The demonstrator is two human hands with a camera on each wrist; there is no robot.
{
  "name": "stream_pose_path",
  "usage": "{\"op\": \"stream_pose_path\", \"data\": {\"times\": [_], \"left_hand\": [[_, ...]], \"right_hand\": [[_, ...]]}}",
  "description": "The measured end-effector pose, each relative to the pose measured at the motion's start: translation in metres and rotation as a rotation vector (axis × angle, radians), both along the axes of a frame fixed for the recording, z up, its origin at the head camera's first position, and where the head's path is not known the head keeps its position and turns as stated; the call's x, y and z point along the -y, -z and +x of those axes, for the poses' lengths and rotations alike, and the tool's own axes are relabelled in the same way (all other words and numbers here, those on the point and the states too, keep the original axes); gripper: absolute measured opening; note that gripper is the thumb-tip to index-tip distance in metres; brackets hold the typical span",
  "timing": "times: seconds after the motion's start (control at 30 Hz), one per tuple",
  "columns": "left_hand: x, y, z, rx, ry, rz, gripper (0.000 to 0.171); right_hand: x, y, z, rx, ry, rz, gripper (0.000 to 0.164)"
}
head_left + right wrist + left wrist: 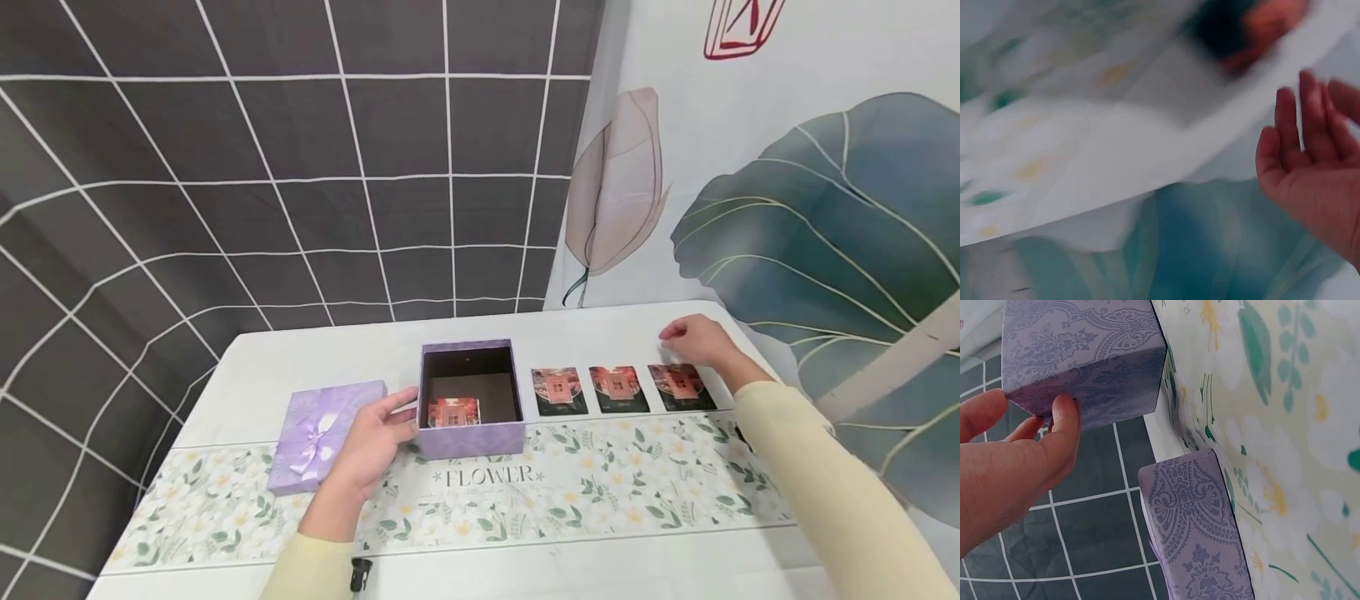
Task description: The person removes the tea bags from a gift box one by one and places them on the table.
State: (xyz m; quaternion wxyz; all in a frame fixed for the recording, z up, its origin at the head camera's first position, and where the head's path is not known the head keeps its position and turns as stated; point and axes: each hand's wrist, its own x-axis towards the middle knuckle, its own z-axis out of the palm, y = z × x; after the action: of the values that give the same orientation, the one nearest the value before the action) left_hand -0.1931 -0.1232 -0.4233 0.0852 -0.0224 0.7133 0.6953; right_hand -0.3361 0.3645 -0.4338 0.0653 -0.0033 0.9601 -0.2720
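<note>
An open purple box point(472, 442) with a dark inside stands at mid-table. In it lies a square packet point(454, 412) with a red, window-like picture. My left hand point(375, 440) rests its fingers against the box's left side; in the left wrist view the fingertips are at the patterned box wall point(1104, 394). Three similar dark-and-red packets lie in a row to the box's right: the nearest one point(559, 392), a middle one point(618, 389) and a far-right one point(682, 387). My right hand point(701, 340) hovers just behind the far-right packet, fingers loosely bent, holding nothing.
The box's purple lid point(300, 417), tied with a satin bow, lies on the table left of the box. A floral strip point(600, 483) lettered FLOWER runs across the white tablecloth point(262, 358). A dark grid-lined curtain point(390, 208) and a leaf-printed one point(847, 200) hang behind.
</note>
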Motion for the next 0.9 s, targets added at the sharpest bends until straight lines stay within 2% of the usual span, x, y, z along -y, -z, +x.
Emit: {"op": "stream_pose_path", "data": {"times": [0.07,0.13,0.23,0.37,0.43,0.53,0.67,0.8,0.9], "left_hand": [[0.001,0.000,0.001,0.003,-0.004,0.004,0.056],[0.002,0.000,0.001,0.005,-0.008,0.005,0.056],[0.002,0.000,0.000,0.004,-0.013,0.002,0.056],[0.001,-0.002,0.000,0.002,-0.014,-0.001,0.057],[0.000,-0.002,0.000,0.002,-0.011,0.000,0.056],[-0.002,-0.002,0.000,0.003,-0.006,0.003,0.056],[-0.004,-0.002,-0.001,0.005,0.002,-0.005,0.056],[-0.004,-0.002,-0.001,0.005,-0.002,-0.018,0.055],[-0.002,-0.002,0.000,0.006,-0.006,-0.021,0.054]], "right_hand": [[0.027,-0.015,0.004,-0.113,-0.004,-0.021,0.028],[0.060,-0.031,0.008,-0.207,-0.023,-0.089,0.028],[0.111,-0.052,0.017,-0.298,-0.089,-0.220,0.027],[0.175,-0.068,0.033,-0.303,-0.227,-0.351,0.024],[0.202,-0.070,0.040,-0.264,-0.315,-0.373,0.023],[0.234,-0.066,0.045,-0.180,-0.460,-0.299,0.022],[0.268,-0.053,0.046,-0.017,-0.602,-0.070,0.023],[0.296,-0.038,0.043,0.118,-0.638,0.116,0.028],[0.308,-0.029,0.038,0.162,-0.640,0.197,0.028]]}}
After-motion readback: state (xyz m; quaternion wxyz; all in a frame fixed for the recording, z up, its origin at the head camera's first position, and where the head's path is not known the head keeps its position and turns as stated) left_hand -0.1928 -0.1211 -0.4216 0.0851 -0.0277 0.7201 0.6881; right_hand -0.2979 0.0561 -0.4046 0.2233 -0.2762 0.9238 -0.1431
